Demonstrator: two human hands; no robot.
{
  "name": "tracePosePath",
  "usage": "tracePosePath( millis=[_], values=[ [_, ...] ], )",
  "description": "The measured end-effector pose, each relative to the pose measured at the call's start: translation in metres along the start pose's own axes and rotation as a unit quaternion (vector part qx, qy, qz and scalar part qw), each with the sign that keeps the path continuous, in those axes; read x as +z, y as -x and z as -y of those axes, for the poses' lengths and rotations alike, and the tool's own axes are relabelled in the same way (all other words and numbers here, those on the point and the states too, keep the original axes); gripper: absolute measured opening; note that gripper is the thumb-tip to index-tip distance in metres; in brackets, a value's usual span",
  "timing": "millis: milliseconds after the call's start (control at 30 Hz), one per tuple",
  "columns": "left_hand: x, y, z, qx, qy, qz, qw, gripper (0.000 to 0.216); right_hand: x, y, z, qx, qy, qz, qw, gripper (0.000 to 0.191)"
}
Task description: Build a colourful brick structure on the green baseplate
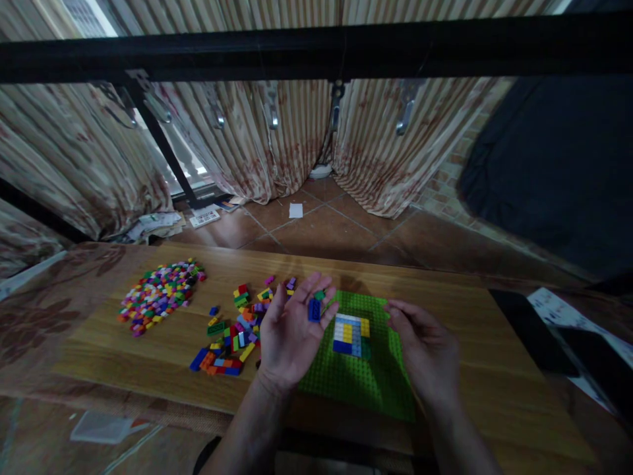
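My left hand (293,333) is turned palm up over the left edge of the green baseplate (383,389), fingers spread and slightly curled. A dark blue toy brick (314,310) lies across its fingers, and a small green brick (320,295) shows by the fingertips. My right hand (428,349) hovers at the plate's right side, thumb and fingertips pinched together; whatever is between them, if anything, cannot be made out. Between the hands, a flat block of joined white, yellow, blue and light blue bricks (351,334) sits on the baseplate.
Mixed larger bricks (240,330) lie loose left of my left hand. Farther left on the wooden table (148,359) is a heap of small colourful bricks (161,295). A black flat object (531,330) and printed sheets (558,313) are at the right. A dark rail (297,56) crosses above.
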State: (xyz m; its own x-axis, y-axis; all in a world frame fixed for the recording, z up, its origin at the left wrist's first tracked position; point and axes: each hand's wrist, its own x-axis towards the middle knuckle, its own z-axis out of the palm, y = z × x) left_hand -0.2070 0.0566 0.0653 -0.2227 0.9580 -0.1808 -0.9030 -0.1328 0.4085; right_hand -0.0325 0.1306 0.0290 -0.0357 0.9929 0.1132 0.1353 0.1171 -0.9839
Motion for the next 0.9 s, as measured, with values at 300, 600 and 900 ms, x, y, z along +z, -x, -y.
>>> tracePosePath(
  millis=[300, 600, 900],
  values=[
    [0.002, 0.001, 0.009, 0.045, -0.003, -0.009, 0.999, 0.043, 0.0, 0.005, 0.004, -0.005, 0.015, -0.019, 1.0, 0.024],
    [-0.001, -0.004, 0.013, 0.041, -0.013, -0.077, 0.996, 0.036, -0.005, -0.014, -0.002, 0.021, 0.009, -0.062, 0.998, 0.029],
    [-0.024, -0.017, 0.031, -0.003, -0.283, -0.24, 0.929, 0.017, -0.014, -0.013, -0.022, 0.076, 0.165, 0.175, 0.968, 0.032]
  ],
)
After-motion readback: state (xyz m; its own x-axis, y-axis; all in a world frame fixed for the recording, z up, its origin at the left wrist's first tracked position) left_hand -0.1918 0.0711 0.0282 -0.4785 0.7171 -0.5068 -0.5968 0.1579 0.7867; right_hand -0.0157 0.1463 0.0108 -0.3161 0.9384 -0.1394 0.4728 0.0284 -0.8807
